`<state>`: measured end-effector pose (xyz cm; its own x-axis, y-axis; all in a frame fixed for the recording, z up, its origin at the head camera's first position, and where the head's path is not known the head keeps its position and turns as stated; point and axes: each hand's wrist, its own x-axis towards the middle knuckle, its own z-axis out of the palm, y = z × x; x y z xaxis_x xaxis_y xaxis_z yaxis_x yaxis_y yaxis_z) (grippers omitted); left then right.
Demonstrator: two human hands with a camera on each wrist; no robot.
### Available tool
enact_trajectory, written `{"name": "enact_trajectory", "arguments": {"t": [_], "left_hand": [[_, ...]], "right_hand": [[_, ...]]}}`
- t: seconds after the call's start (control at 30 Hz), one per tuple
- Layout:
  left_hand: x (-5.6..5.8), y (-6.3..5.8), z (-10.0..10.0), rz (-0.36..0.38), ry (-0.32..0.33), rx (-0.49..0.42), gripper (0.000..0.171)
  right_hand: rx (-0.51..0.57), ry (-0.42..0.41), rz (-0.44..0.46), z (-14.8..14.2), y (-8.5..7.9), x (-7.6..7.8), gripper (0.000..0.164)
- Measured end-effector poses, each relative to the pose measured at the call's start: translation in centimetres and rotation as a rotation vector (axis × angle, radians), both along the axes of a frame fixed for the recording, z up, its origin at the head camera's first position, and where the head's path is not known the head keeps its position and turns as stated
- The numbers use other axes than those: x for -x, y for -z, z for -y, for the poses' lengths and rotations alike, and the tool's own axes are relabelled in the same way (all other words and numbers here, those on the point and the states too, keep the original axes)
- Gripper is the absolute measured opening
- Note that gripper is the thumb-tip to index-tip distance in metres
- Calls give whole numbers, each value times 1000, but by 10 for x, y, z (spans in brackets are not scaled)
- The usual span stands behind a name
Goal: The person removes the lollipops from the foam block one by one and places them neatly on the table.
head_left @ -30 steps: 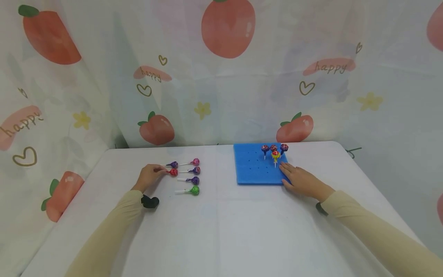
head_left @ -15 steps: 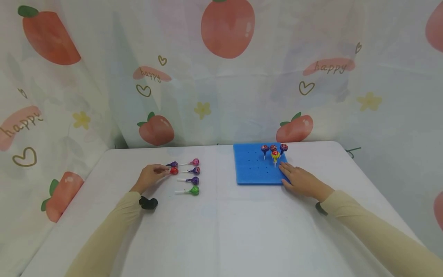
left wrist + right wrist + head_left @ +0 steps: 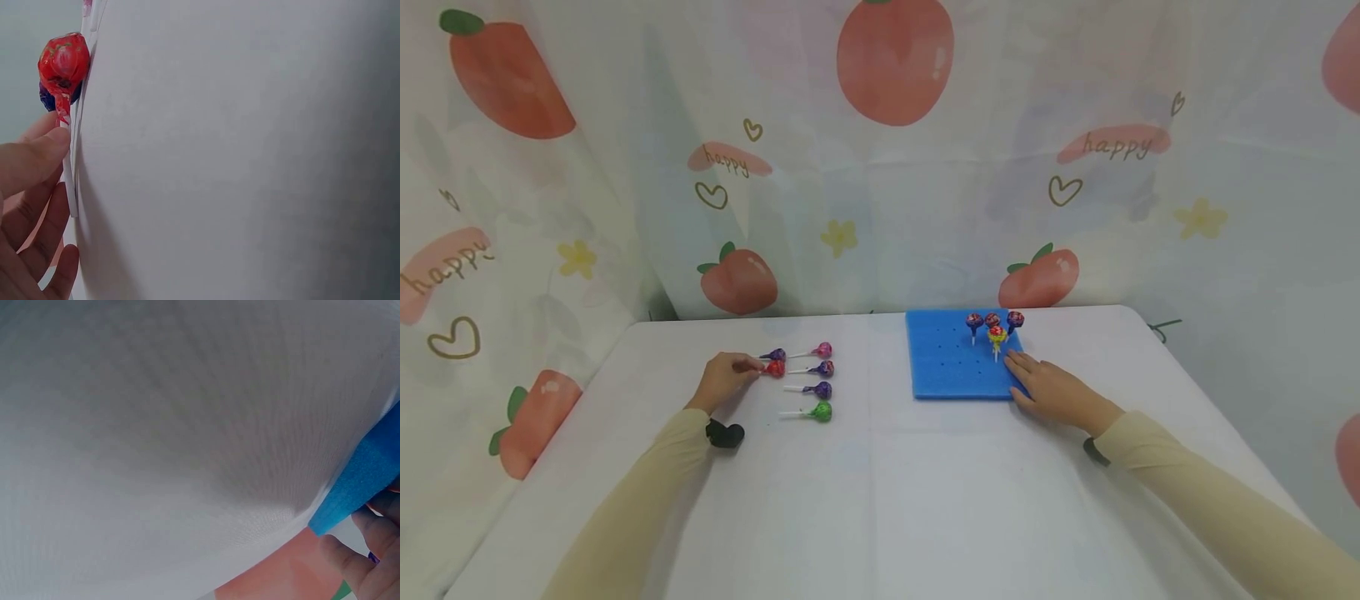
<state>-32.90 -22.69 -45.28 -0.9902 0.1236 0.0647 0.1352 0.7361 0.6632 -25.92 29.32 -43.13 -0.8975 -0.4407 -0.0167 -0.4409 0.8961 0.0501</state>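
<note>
My left hand pinches the white stick of a red-wrapped lollipop between thumb and fingers, with the candy end pointing away from the hand. Just behind it a purple lollipop lies on the table, partly covered by the red one in the left wrist view. At the right, my right hand rests with straight fingers on the right edge of a blue foam board dotted with small holes. Several lollipops stand upright in the board's back right part, among them a yellow one.
To the right of my left hand, a pink lollipop, two purple ones and a green lollipop lie in a column, sticks to the left. White cloth covers the table. A fruit-printed curtain hangs behind its back edge.
The red lollipop and left hand shifted slightly right, then back left and a little away from the body. The right hand and the foam board have stayed in place.
</note>
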Motion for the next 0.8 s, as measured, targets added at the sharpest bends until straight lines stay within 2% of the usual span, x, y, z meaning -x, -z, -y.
{"name": "enact_trajectory", "arguments": {"t": [0.33,0.6,0.8], "left_hand": [[7,2,-1,32,-4,-8,16],[7,3,0,22,19,8,15],[5,2,0,33,31,17,21]], "right_hand": [[0,-4,2,0,-1,1,58],[0,-5,-2,-1,-1,1,58],[3,-7,-6,0,0,1,58]]}}
